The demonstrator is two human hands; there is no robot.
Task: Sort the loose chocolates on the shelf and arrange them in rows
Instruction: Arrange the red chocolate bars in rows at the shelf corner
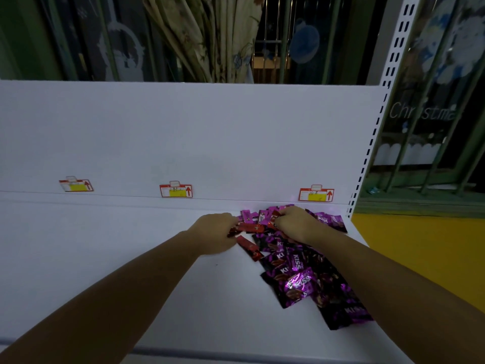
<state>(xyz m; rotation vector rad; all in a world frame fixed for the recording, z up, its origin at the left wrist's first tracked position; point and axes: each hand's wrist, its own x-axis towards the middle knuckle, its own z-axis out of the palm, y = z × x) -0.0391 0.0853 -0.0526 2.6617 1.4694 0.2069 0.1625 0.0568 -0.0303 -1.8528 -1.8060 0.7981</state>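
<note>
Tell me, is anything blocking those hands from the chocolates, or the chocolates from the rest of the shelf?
Nothing visible does. The left hand and right hand are in the chocolate pile, each holding red-wrapped pieces. The shelf left of the pile shows bare white; the price tags sit on the back panel.

Purple, seemingly red chocolates (299,281); white shelf (105,245).

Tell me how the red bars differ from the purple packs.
Colour: the red bars are red; the purple packs are dark with purple and KISS lettering. Size: red bars are slim, purple packs broader. Number: few red bars, many purple packs. Both are shiny wrappers lying loose in one pile on the shelf.
</note>
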